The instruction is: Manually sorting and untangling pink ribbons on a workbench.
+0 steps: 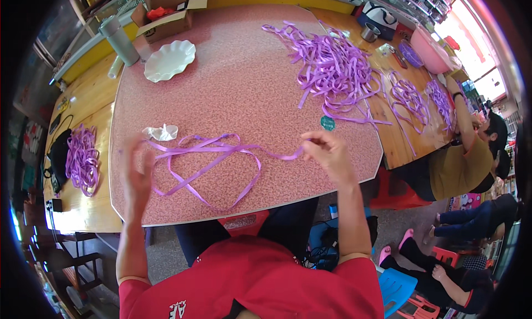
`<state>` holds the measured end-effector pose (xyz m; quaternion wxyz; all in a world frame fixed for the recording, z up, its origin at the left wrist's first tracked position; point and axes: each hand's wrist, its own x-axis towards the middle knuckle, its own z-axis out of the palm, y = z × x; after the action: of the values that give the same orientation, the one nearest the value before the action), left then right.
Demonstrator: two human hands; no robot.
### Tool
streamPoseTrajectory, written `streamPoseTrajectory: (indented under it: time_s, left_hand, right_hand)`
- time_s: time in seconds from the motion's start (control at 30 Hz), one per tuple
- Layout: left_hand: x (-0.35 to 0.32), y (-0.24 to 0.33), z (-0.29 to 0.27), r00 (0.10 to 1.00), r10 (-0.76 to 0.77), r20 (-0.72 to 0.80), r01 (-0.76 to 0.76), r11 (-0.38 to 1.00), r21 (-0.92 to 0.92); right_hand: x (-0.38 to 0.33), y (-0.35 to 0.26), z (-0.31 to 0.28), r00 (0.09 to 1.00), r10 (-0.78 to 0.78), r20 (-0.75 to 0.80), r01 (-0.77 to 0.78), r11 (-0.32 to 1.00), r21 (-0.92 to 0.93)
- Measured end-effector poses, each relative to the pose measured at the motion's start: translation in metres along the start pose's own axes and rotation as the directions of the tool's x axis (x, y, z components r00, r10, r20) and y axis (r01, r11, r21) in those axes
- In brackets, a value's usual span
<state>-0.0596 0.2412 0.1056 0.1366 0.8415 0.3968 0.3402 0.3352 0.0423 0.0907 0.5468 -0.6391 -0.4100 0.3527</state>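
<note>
Before me on the pink speckled tabletop (221, 86) lies a loosely looped purple ribbon (205, 165). Its right end runs up to my right hand (327, 152), whose thumb and fingers pinch it above the table. My left hand (138, 169) is at the left end of the loops, smeared by motion, so its grip does not show. A crumpled white tissue (160, 133) lies just beyond that hand. Past my right hand is a round green sticker (327, 123). A big tangled heap of purple ribbons (338, 69) fills the far right.
A scalloped white dish (169, 60), a pale green flask (119, 41) and an open cardboard box (166, 14) stand at the far left. Another ribbon bundle (83, 159) lies on the wooden table at left. A seated person (463, 164) works at the right beside more ribbons (409, 100).
</note>
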Motion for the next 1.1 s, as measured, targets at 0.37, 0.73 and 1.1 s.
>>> streamPoseTrajectory:
  time_s: [0.37, 0.73, 1.1]
  left_hand:
    - [0.0, 0.162, 0.119, 0.74, 0.136, 0.659, 0.659, -0.344, -0.669]
    - [0.039, 0.025, 0.053, 0.89, -0.255, 0.377, 0.266, -0.382, -0.885]
    - [0.036, -0.002, 0.052, 0.914, -0.364, 0.179, 0.181, -0.03, -0.983]
  right_hand:
    - [-0.028, -0.043, 0.092, 0.944, -0.313, -0.107, 0.331, 0.878, 0.345]
    - [-0.014, 0.033, -0.014, 0.788, 0.057, -0.613, 0.404, 0.703, 0.586]
    - [-0.011, 0.05, -0.073, 0.644, 0.042, -0.764, 0.517, 0.713, 0.474]
